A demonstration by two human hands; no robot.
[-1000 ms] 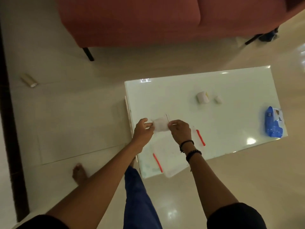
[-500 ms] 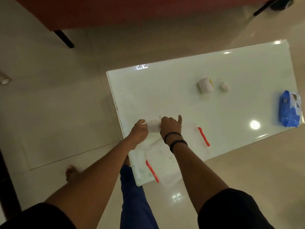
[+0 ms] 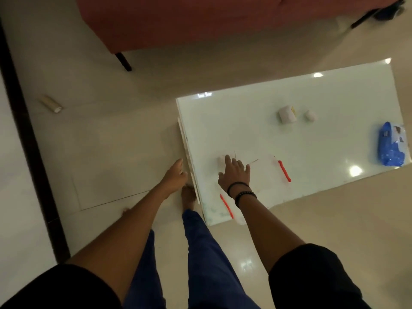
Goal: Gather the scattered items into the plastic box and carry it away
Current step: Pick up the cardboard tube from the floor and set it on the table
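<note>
A clear plastic box (image 3: 263, 175) with red clips on two sides sits near the front left corner of the white glass table (image 3: 245, 121). My right hand (image 3: 234, 172) hovers flat over the box, fingers spread, next to a small white pack (image 3: 221, 161) at its far left edge. My left hand (image 3: 175, 175) hangs off the table's left edge, empty with loose fingers. Farther back on the table lie a white wrapped item (image 3: 286, 114) and a small white lump (image 3: 310, 116). A blue packet (image 3: 390, 147) lies at the right end.
A red sofa (image 3: 200, 18) on dark legs stands beyond the table. A cardboard tube (image 3: 50, 104) lies on the tiled floor at the left. A dark strip (image 3: 26, 130) runs along the left floor. My legs and bare feet are by the table's left corner.
Both hands held the small white pack over the box; now the left hand has let go and swung off the table's left edge, and the right hand has opened flat.
</note>
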